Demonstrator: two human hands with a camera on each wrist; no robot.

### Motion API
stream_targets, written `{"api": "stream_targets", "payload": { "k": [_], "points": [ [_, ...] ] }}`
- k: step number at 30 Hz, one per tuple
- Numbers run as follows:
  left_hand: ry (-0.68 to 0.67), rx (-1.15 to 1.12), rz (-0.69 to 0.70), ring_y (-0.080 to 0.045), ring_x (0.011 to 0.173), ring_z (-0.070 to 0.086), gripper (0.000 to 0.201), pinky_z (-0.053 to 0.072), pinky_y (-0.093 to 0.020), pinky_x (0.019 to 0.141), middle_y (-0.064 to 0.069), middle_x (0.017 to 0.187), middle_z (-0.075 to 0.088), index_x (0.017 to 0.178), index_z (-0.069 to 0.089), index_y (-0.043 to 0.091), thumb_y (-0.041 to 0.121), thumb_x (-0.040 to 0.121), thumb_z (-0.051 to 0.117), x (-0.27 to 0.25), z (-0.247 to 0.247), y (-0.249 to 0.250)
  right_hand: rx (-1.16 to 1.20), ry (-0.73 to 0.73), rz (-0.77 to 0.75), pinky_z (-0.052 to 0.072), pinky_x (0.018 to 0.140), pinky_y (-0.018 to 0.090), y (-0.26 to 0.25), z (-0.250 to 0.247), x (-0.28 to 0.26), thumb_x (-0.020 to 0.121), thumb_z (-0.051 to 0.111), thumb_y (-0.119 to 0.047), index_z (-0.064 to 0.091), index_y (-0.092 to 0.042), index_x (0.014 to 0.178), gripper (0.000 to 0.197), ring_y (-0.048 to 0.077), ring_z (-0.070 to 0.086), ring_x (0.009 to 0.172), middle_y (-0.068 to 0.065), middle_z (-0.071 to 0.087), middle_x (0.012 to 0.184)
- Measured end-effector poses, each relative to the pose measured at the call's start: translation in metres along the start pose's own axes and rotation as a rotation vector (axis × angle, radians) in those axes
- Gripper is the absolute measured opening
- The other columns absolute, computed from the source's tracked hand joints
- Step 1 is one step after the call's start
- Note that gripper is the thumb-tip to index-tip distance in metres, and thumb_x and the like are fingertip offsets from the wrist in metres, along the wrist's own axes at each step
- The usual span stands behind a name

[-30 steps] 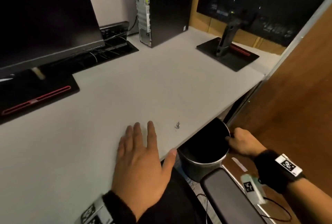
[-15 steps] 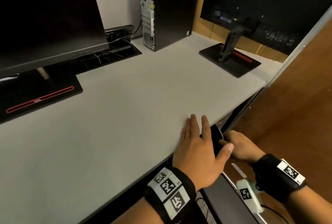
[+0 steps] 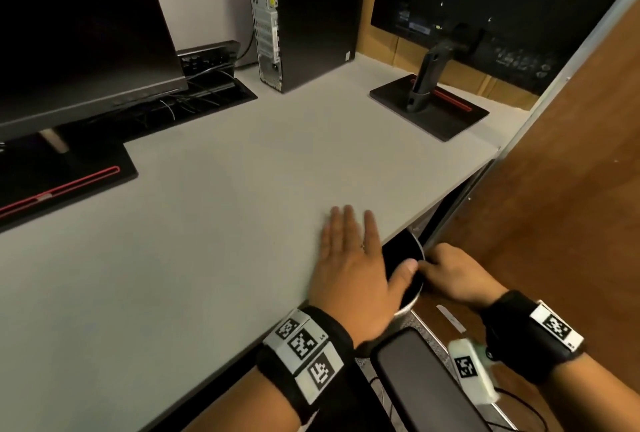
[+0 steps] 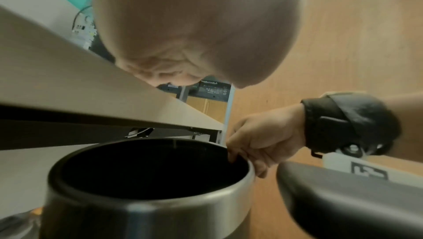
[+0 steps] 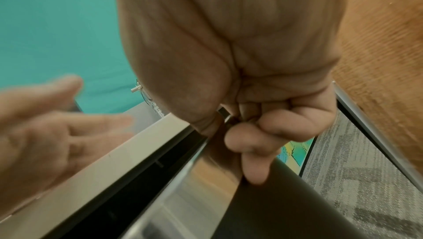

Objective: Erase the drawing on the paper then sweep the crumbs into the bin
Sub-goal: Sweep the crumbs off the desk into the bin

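My left hand (image 3: 353,258) lies flat, fingers straight, on the grey desk (image 3: 207,223) at its front edge, the thumb reaching out over the bin. The round steel bin (image 4: 146,205) with a black inside sits just below the desk edge; only part of its rim (image 3: 417,251) shows in the head view. My right hand (image 3: 446,272) grips that rim on the right side, fingers curled over it (image 4: 254,152). No paper and no crumbs show on the desk.
A monitor with its black base (image 3: 62,178) stands at the left, a computer tower (image 3: 298,15) at the back, a second monitor stand (image 3: 429,102) at the back right. A wooden panel (image 3: 571,206) rises on the right. A chair armrest (image 3: 422,386) lies near me.
My left hand has swept right across the desk to its front edge above the bin; the small pile of crumbs seen a second ago is gone from the desk. The right hand has kept its hold.
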State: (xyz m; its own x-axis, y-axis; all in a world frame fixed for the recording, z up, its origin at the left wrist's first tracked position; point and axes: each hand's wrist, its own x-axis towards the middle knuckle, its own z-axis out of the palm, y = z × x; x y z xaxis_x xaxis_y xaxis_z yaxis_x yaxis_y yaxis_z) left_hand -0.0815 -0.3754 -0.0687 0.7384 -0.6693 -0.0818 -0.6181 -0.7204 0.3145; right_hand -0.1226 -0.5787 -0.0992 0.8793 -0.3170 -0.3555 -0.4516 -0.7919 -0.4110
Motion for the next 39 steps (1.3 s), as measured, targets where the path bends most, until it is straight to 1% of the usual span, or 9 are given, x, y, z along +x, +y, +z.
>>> {"api": "stream_targets", "payload": {
  "k": [6,10,14,19,25,29,32,34,39],
  "points": [
    [-0.111,-0.056,0.233,-0.027,0.154,-0.013,0.095,-0.005,-0.041,0.125,-0.017,0.168,-0.007,0.161,-0.003,0.013,0.077,0.09,0.008,0.005,-0.002,0.008,0.044,-0.024,-0.033,0.034,0.049,0.026,0.0,0.0,0.0,0.095,0.057,-0.019,0.049,-0.008,0.059,0.038,0.006,0.035,0.039,0.001,0.045,0.052],
    [-0.055,0.061,0.111,-0.034,0.153,-0.017,0.09,-0.005,-0.049,0.124,-0.023,0.165,-0.011,0.161,-0.003,0.01,0.071,0.097,0.015,0.007,0.002,0.003,0.009,-0.008,-0.043,0.036,0.049,0.025,-0.002,-0.001,0.001,0.093,0.056,-0.022,0.051,-0.009,0.058,0.037,0.007,0.043,0.043,-0.001,0.05,0.052],
    [-0.11,0.017,0.311,-0.031,0.154,-0.012,0.094,-0.001,-0.046,0.125,-0.019,0.167,-0.007,0.161,-0.001,0.01,0.075,0.093,0.01,0.0,0.003,0.017,0.013,0.002,-0.045,0.037,0.051,0.03,-0.001,0.001,0.006,0.095,0.057,-0.022,0.052,-0.006,0.058,0.041,0.011,0.042,0.044,0.002,0.048,0.051],
    [-0.053,0.083,0.06,-0.036,0.151,-0.02,0.092,-0.005,-0.051,0.124,-0.025,0.164,-0.014,0.16,-0.005,0.007,0.072,0.097,0.014,0.005,-0.005,0.005,0.015,-0.001,-0.042,0.037,0.052,0.028,-0.004,0.001,0.002,0.092,0.057,-0.019,0.057,-0.002,0.063,0.034,0.013,0.047,0.049,0.007,0.056,0.057],
    [-0.145,-0.073,0.385,-0.021,0.155,-0.007,0.081,0.004,-0.04,0.126,-0.011,0.169,0.0,0.161,0.004,0.008,0.061,0.103,0.023,-0.002,-0.012,0.004,0.041,-0.006,-0.068,0.042,0.057,0.035,-0.007,0.001,0.002,0.098,0.056,-0.022,0.061,0.0,0.067,0.039,0.011,0.047,0.048,0.004,0.055,0.056],
    [0.056,-0.032,0.039,-0.022,0.154,-0.014,0.083,-0.001,-0.042,0.126,-0.011,0.168,-0.009,0.161,-0.005,0.013,0.066,0.101,0.017,-0.013,-0.029,-0.028,0.02,-0.006,-0.022,0.035,0.05,0.023,-0.006,0.001,0.0,0.098,0.057,-0.02,0.053,-0.009,0.06,0.04,0.007,0.044,0.046,-0.002,0.049,0.053],
    [-0.059,0.053,-0.445,-0.04,0.151,-0.02,0.096,-0.006,-0.053,0.123,-0.028,0.162,-0.017,0.158,-0.015,0.008,0.075,0.093,0.011,-0.033,-0.028,-0.051,0.073,-0.03,-0.005,0.033,0.043,0.014,-0.007,0.002,-0.004,0.099,0.054,-0.016,0.052,-0.013,0.055,0.044,0.002,0.044,0.036,-0.005,0.049,0.041],
    [-0.13,0.057,-0.56,-0.046,0.147,-0.024,0.104,-0.007,-0.056,0.122,-0.034,0.158,-0.023,0.156,-0.02,0.005,0.08,0.089,0.007,-0.037,-0.024,-0.052,0.086,-0.031,-0.01,0.035,0.042,0.012,-0.009,0.002,-0.005,0.098,0.054,-0.015,0.055,-0.012,0.054,0.044,0.001,0.046,0.035,-0.007,0.052,0.039],
    [-0.106,-0.14,-0.011,-0.025,0.152,-0.021,0.104,-0.007,-0.042,0.125,-0.014,0.166,-0.017,0.159,-0.014,0.014,0.085,0.086,0.005,-0.03,-0.009,-0.018,0.072,-0.031,-0.017,0.038,0.05,0.024,-0.007,0.009,-0.002,0.097,0.056,-0.019,0.058,-0.002,0.061,0.04,0.006,0.048,0.043,0.0,0.056,0.051]
  ]
}}
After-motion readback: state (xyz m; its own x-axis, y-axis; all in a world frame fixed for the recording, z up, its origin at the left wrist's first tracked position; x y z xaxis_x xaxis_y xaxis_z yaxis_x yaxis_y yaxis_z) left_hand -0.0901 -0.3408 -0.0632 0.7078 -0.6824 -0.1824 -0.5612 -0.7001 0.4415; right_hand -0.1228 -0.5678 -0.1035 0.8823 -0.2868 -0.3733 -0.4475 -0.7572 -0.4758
